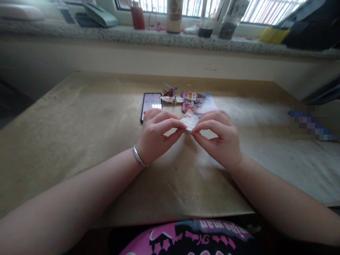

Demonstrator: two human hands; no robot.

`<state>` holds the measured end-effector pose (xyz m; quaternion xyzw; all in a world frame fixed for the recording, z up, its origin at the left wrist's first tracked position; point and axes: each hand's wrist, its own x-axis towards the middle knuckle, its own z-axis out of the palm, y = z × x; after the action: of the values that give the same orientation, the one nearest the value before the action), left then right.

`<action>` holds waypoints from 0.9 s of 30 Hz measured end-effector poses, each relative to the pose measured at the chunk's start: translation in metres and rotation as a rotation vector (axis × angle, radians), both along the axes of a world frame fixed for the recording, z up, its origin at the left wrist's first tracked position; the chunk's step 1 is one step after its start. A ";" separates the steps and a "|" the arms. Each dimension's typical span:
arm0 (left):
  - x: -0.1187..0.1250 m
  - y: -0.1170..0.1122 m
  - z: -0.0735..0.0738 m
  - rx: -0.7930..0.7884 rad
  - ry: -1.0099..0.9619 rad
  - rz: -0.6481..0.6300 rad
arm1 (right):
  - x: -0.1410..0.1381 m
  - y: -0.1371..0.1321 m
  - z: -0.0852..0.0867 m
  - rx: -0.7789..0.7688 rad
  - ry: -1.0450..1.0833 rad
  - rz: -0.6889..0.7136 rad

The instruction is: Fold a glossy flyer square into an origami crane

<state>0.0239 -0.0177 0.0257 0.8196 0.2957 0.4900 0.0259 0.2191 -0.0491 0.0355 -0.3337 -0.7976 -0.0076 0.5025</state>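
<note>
- Presently gripped, thumb-and-finger pinch, by left hand (159, 130) and right hand (220, 134): small white-and-red printed paper piece (189, 120).
- Beyond: black-edged rectangular smartphone (152, 100), screen lit; white-and-red folded-paper figure (173, 100).

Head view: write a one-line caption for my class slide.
Left hand and right hand pinch paper above a table, near a phone.

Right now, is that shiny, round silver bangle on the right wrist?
No, the shiny, round silver bangle circles the wrist of the left hand.
</note>
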 end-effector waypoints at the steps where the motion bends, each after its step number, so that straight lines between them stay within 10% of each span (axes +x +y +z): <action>1: 0.000 0.000 0.000 0.018 0.012 0.003 | 0.000 0.000 0.000 0.005 -0.007 0.002; 27: 0.005 0.000 -0.006 0.045 0.038 0.031 | -0.004 0.006 -0.007 -0.019 -0.031 -0.053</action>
<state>0.0290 -0.0178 0.0196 0.8245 0.2980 0.4811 -0.0057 0.2151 -0.0432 0.0287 -0.3595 -0.7961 -0.0185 0.4865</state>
